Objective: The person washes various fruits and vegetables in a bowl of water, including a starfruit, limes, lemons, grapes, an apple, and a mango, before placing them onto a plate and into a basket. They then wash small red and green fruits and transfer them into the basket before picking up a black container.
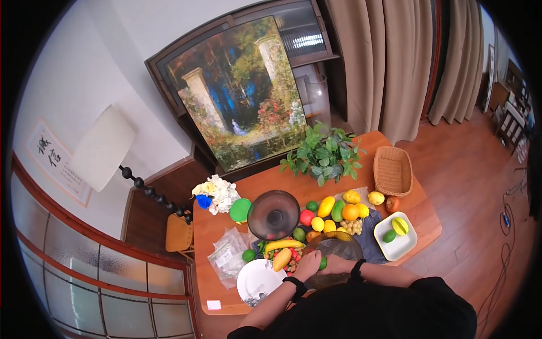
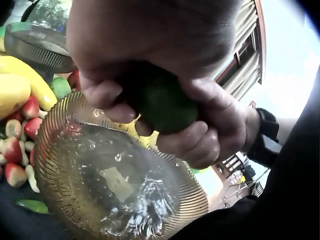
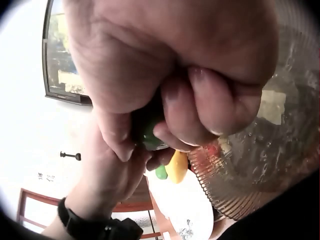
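Observation:
Between both hands is a smooth, dark green fruit [image 2: 167, 105], wet-looking and partly covered by fingers. My left hand [image 1: 307, 266] curls its fingers round one side of it. From the other side my right hand [image 1: 337, 264] grips the same fruit, fingers bent and glistening with water. Below the hands stands a ribbed amber glass bowl [image 2: 47, 150] with rippling water in it; drops cling to its inner wall. A pale square shows at the bowl's bottom. Beside the bowl lie a yellow mango [image 1: 282, 259] and red-and-cream small fruits [image 2: 15, 172].
A white plate [image 1: 248, 277] stands left of the hands, a white tray [image 1: 410, 243] with two fruits to the right. Farther back are a dark glass bowl [image 1: 259, 226], several mixed fruits, a leafy plant [image 1: 324, 155] and a wicker basket [image 1: 392, 186]. Plastic bags [image 1: 226, 257] lie at left.

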Action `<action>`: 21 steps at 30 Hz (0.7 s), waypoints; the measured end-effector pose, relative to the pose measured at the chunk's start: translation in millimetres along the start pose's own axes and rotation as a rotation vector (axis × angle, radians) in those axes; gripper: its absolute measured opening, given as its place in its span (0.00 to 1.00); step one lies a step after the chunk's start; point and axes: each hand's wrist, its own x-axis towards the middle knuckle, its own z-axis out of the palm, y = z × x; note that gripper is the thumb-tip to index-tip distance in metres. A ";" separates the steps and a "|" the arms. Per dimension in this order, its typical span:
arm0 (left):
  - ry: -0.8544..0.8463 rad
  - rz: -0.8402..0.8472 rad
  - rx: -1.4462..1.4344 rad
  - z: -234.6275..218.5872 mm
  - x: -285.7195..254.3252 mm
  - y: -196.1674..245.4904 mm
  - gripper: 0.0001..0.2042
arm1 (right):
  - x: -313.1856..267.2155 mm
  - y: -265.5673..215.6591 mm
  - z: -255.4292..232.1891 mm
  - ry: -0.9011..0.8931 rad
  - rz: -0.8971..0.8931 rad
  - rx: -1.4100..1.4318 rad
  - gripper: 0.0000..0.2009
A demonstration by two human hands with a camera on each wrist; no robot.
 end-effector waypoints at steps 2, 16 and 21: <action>-0.056 -0.007 0.024 27.9 -2.3 -26.7 0.19 | 5.8 19.9 12.7 0.113 -0.193 -0.184 0.24; -0.217 -0.953 -0.855 14.3 -4.3 12.5 0.23 | 4.9 19.9 5.6 0.165 -0.263 -0.601 0.11; -0.051 -0.080 -0.026 -30.1 -12.2 54.5 0.18 | 22.9 47.2 -19.7 -0.760 0.305 0.576 0.11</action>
